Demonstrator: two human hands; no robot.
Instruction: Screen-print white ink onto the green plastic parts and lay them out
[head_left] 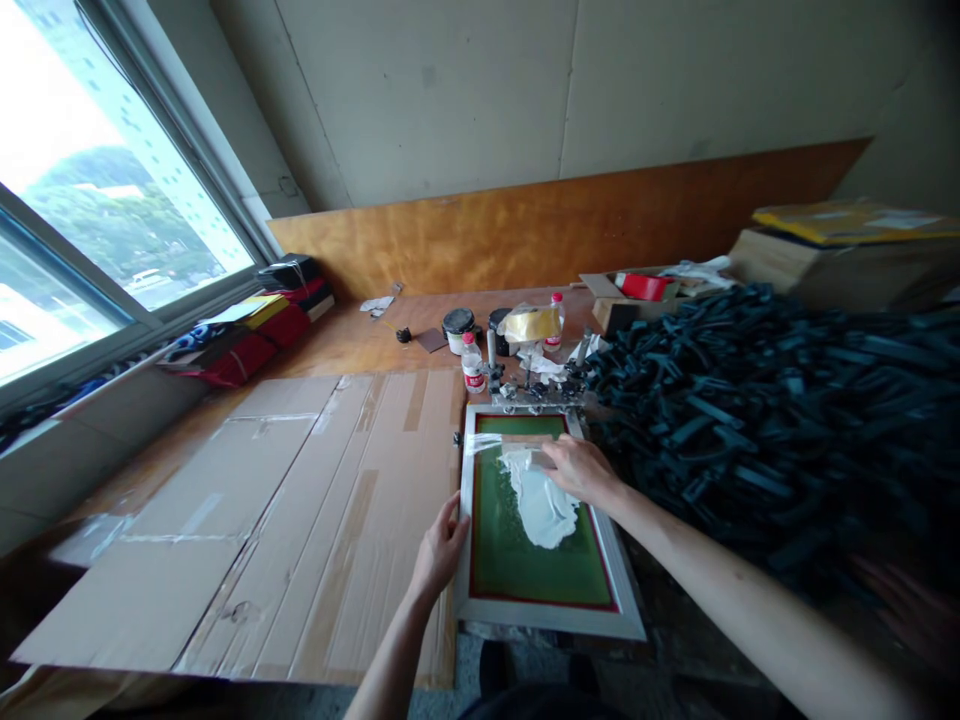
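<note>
A screen printing frame [626,615] with white sides and green mesh lies in front of me. White ink [547,510] is spread thickly over the middle of the mesh. My right hand [577,468] is closed on a squeegee [517,443], which lies across the upper part of the mesh at the top of the ink. The squeegee's lower edge is partly hidden by ink and fingers. My left hand [442,545] grips the frame's left side, its fingers at the outer edge. A metal hinge clamp [536,398] holds the frame's far end.
Flattened cardboard [300,530] covers the table on the left. A heap of dark plastic parts [720,410] lies close on the right, with another person's hand [900,600] dimly visible there. Behind the frame stand a red-labelled bottle [473,365] and an ink tub [457,330].
</note>
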